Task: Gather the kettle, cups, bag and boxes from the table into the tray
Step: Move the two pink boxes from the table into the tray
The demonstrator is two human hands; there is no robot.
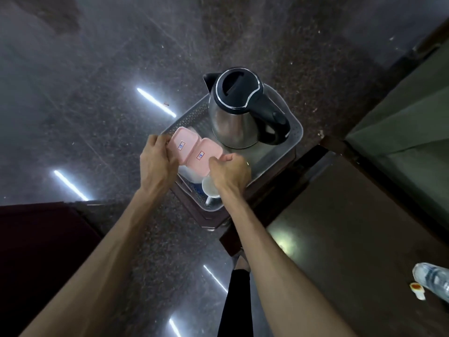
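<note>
A grey perforated tray (295, 132) rests on a small dark stand. A steel kettle (233, 117) with a black lid and handle stands upright in its far part. Two pink boxes (194, 152) with small labels lie side by side over the tray's near left part. My left hand (158, 159) grips the left box's outer edge. My right hand (230, 171) holds the right box's near corner. A white cup (210, 187) sits in the tray just under my right wrist. Something pale and translucent (188, 172) lies beneath the boxes.
A dark brown table (352, 239) lies to the right, with a plastic water bottle (432, 279) and a small sachet (416, 289) at its right edge. A green seat (408, 122) stands far right. The polished speckled floor (97, 93) reflects ceiling lights. Dark red furniture (36, 239) sits at left.
</note>
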